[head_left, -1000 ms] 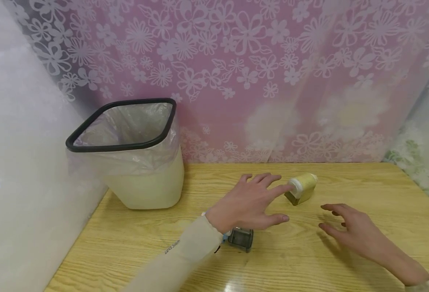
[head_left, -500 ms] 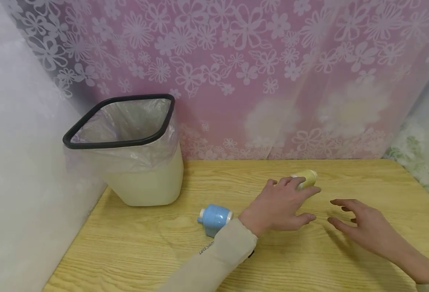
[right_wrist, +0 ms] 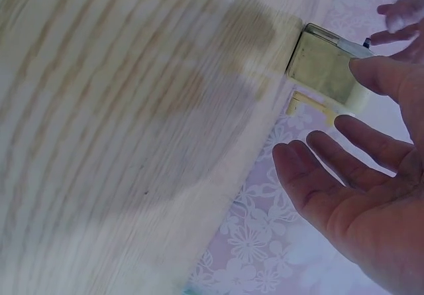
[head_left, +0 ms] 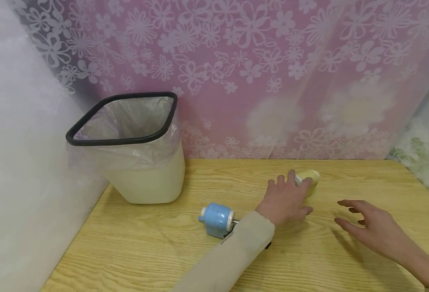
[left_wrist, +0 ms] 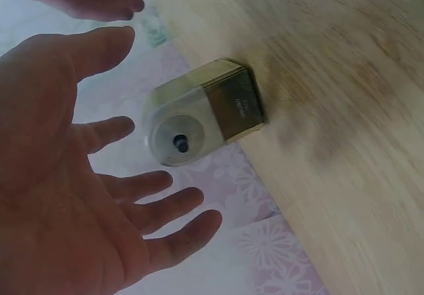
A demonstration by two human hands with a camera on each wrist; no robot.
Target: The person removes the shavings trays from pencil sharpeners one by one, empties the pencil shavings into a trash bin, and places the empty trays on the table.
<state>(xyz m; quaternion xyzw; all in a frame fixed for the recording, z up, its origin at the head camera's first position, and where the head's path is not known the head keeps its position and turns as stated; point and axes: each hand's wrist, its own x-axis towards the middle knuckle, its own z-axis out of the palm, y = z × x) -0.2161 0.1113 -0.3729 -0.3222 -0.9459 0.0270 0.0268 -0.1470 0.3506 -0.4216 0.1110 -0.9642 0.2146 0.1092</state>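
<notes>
A yellow pencil sharpener (head_left: 312, 176) stands toward the back right of the table. My left hand (head_left: 283, 198) reaches up to its near side, fingers spread, and hides part of it in the head view. In the left wrist view the sharpener (left_wrist: 189, 106) shows a pale round face with a black hub and a dark drawer; a gap shows between it and the fingertips. To the right, my right hand (head_left: 371, 227) hovers over the table with loosely bent fingers and nothing in them. A blue pencil sharpener (head_left: 216, 219) with a metal crank sits left of my left sleeve, which partly covers it.
A cream waste bin (head_left: 152, 184) with a black rim and a plastic liner stands at the table's back left. Pink flowered cloth (head_left: 236, 101) hangs behind the wooden table (head_left: 134, 247), and a white sheet (head_left: 28, 162) hangs along the left.
My left hand has moved right to the yellow sharpener, and its sleeve has uncovered most of the blue sharpener. My right hand has drifted slightly right.
</notes>
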